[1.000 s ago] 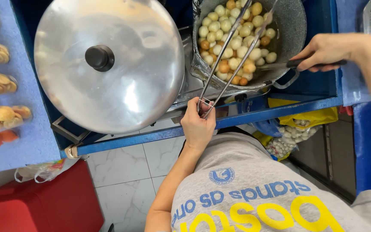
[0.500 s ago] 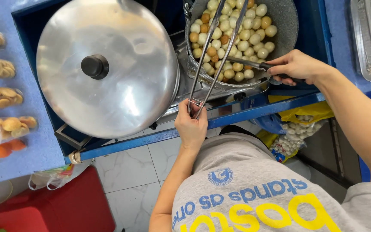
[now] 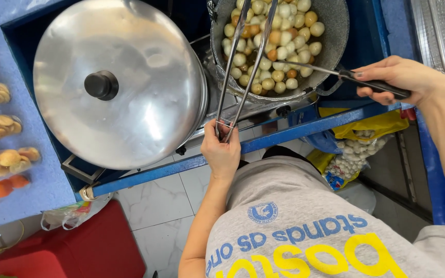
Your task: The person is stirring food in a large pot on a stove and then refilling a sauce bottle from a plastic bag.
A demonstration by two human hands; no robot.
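Tongs now reach deeper into our pan of fish balls, left hand clamped on them, right hand w/ fingers wrapped round the utensil handle.

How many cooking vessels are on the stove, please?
2: a covered pot under a large metal lid at left, and an open grey pan of small balls at right. Others may lie outside the view.

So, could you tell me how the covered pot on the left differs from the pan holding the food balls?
The covered pot is closed under a shiny domed steel lid with a black knob, contents hidden; the speckled grey pan is open, showing pale and orange balls. The pot is untouched, while long tongs in the left hand reach into the pan and the right hand grips a black-handled tool at its rim. The pot's lid looks wider. Both sit in the blue cart.
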